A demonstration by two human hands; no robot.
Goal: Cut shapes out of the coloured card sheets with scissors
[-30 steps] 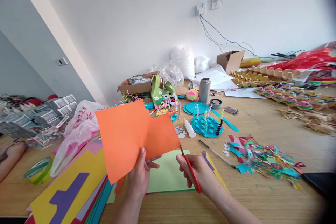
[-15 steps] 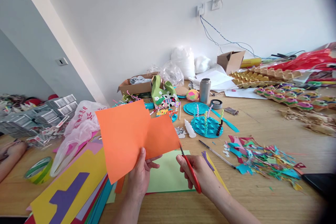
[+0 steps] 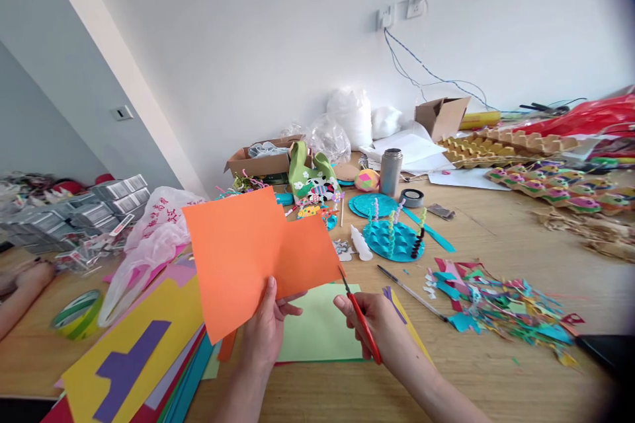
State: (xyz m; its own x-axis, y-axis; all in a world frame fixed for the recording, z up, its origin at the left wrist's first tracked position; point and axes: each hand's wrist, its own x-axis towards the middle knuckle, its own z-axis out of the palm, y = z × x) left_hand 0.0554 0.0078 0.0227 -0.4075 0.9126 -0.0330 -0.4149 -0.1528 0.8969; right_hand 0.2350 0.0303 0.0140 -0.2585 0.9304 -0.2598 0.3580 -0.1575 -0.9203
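Observation:
My left hand [image 3: 265, 329] pinches the lower edge of an orange paper sheet [image 3: 248, 254] and holds it up over the table, thumb on the front. My right hand [image 3: 381, 330] is closed round red-handled scissors [image 3: 361, 318]. Their blade tips touch the sheet's lower right corner. Under both hands a light green sheet [image 3: 320, 334] lies flat on the wooden table [image 3: 496, 377].
A stack of coloured sheets [image 3: 129, 357] lies at the left, with a green tape roll [image 3: 79, 314] and a plastic bag [image 3: 149, 244]. Another person's hand [image 3: 24, 281] rests at the far left. Paper scraps [image 3: 496, 304], a brush [image 3: 411, 292], a teal disc [image 3: 391, 238], a metal flask [image 3: 391, 172] and boxes lie behind.
The view has shifted slightly; both hands, the orange sheet and the scissors keep nearly the same pose.

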